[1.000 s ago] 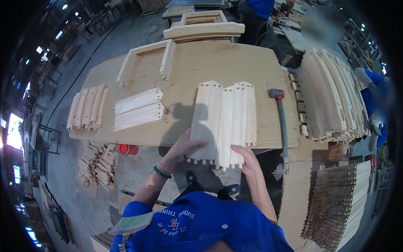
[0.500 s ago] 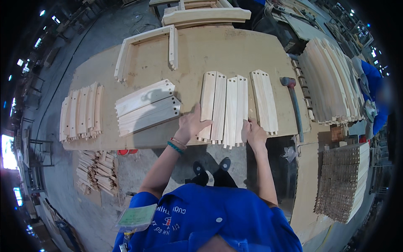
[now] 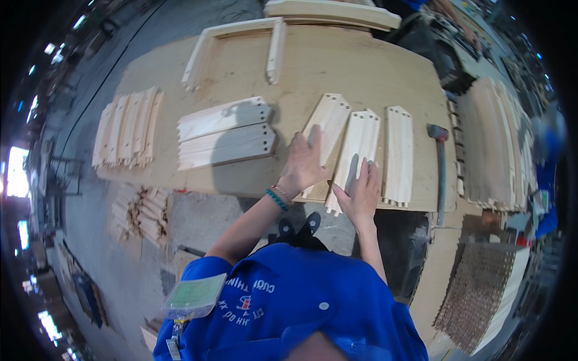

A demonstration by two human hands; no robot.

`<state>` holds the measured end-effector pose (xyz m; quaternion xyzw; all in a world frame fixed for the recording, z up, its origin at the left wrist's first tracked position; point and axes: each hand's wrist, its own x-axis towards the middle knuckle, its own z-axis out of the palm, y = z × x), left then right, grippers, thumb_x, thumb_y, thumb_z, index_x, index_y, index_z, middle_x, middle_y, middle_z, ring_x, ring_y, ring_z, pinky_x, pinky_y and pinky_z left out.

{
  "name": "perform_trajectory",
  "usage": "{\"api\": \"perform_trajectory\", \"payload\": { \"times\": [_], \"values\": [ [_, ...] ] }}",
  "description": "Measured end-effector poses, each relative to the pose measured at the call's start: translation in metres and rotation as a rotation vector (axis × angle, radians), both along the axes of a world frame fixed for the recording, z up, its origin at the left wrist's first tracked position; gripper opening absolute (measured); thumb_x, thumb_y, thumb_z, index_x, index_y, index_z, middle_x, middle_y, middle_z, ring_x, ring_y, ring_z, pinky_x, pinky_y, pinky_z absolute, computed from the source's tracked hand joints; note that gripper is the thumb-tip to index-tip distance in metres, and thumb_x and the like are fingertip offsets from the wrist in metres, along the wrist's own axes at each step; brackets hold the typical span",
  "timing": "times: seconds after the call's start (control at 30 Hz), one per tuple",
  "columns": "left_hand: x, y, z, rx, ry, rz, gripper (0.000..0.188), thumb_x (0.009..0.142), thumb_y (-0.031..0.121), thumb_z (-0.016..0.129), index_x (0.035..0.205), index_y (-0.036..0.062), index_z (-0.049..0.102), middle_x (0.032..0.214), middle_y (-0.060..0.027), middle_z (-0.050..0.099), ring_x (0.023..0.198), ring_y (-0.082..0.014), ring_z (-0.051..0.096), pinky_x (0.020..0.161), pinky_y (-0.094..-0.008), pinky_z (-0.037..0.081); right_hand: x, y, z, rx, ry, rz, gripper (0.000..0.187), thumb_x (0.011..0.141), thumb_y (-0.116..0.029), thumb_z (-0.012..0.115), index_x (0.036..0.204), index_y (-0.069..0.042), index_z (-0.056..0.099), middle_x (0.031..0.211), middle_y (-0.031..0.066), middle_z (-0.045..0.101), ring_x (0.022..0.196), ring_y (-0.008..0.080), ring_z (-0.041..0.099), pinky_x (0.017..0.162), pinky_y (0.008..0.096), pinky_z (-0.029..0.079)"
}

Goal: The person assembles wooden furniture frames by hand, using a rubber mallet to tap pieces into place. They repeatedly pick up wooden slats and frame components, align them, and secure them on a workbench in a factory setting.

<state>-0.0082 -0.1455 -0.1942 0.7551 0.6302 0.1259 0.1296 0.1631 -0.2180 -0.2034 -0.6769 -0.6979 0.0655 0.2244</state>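
Note:
My left hand [image 3: 306, 162] lies over the lower part of a pair of pale wooden slats [image 3: 330, 120], its fingers spread on the wood. That pair leans to the right at its top and has dark holes at its pointed far end. My right hand [image 3: 362, 194] rests with fingers stretched on a second tilted slat pair [image 3: 361, 141], whose pegged lower end juts past the table edge. A third slat pair [image 3: 398, 153] lies to the right, untouched. Left of my hands, two more slat groups [image 3: 226, 135] lie sideways, partly in shadow.
Beyond the slats a three-sided wooden frame [image 3: 235, 30] lies on the table [image 3: 361, 66]. A mallet [image 3: 441, 156] lies at the right edge. Stacked slats stand at far left [image 3: 129, 129] and right [image 3: 490, 144]. Peg-ended pieces [image 3: 141, 210] sit below the table's left side.
Two slat pairs that lay nearly parallel are now tilted, with a gap between them. Both hands have moved from the sides onto the slats. The whole view has shifted.

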Motion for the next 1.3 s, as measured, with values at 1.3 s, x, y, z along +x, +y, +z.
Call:
{"api": "perform_trajectory", "payload": {
  "times": [1.3],
  "values": [
    [-0.374, 0.041, 0.007, 0.298, -0.114, -0.037, 0.054, 0.084, 0.033, 0.067, 0.13, 0.0086, 0.053, 0.132, -0.0174, 0.052, 0.126, -0.035, 0.046, 0.105, -0.045, 0.036, -0.314, 0.1, 0.001, -0.024, 0.013, 1.041, 0.064, 0.074, -0.027, 0.074, 0.13, -0.006, 0.051, 0.139, 0.0211, 0.041, 0.13, 0.0371, 0.04, 0.113, 0.0489, 0.026]
  ]
}}
